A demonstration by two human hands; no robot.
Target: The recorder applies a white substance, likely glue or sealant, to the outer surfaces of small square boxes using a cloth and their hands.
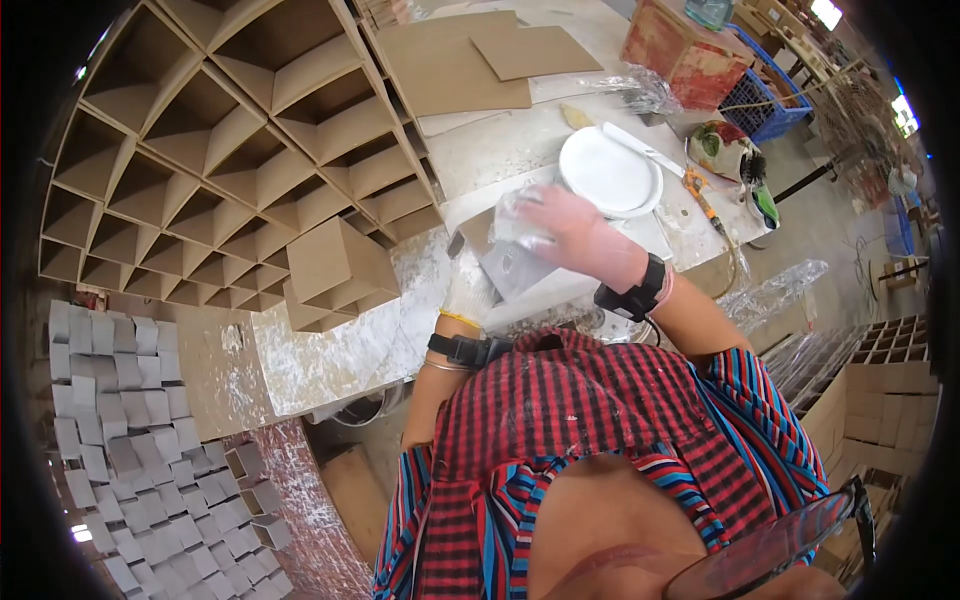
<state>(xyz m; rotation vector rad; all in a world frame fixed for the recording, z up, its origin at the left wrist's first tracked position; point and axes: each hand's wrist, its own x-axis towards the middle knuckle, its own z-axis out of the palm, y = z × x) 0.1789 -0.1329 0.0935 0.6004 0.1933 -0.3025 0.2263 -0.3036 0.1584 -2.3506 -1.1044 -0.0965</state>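
Left hand (470,284) gloved, pointing forward; right hand (572,232) angled leftward, back up.

A workshop: the table (335,350) is smeared with white, a large grid of open brown compartments (268,158) rises beside it, and grey boxes (150,445) are piled in rows near 2 forearm-worn straps' side.

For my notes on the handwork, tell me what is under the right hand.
Clear plastic shows at the fingers of the right hand, and part of a grey piece shows below. Whatever lies directly beneath the palm is covered.
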